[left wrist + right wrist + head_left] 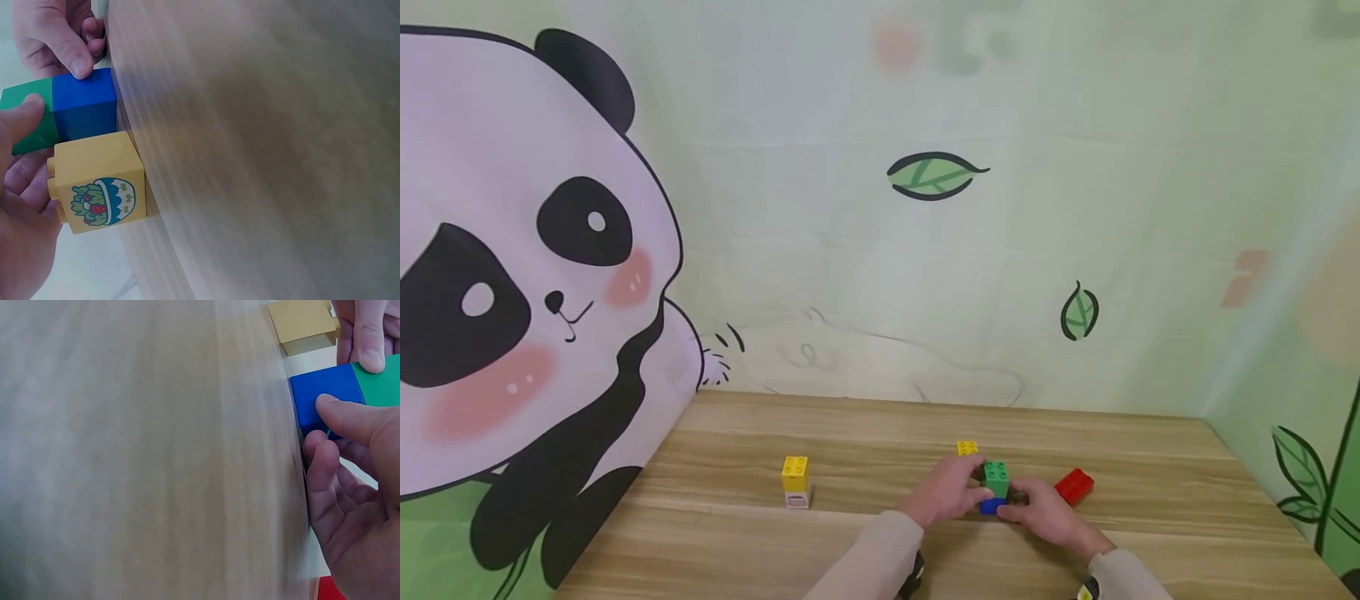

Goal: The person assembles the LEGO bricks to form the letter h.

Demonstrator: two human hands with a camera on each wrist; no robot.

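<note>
Both hands are gripping one two-block stack, fingers closed down to block width. Left hand (946, 493) is pinching the green block (996, 481), thumb on the near face, fingers going behind. Right hand (1048, 512) is pinching the blue block (990, 507) directly under green, thumb on its near face. Stack is sitting upright between the two hands; seam looks flush. Blue's base is right at the tabletop (715, 537), can't confirm contact.

Single yellow block with salad-bowl print (103, 181) is standing just beside the left fingers; can't tell if touching. Head view: left hand is hiding its lower part. Red block (1075, 485) is lying just right of the right hand, left end partly covered; right wrist view is cutting most of it off. Yellow-on-white stack (795, 477) is standing well left of the grip, white block's print too small to read.
</note>
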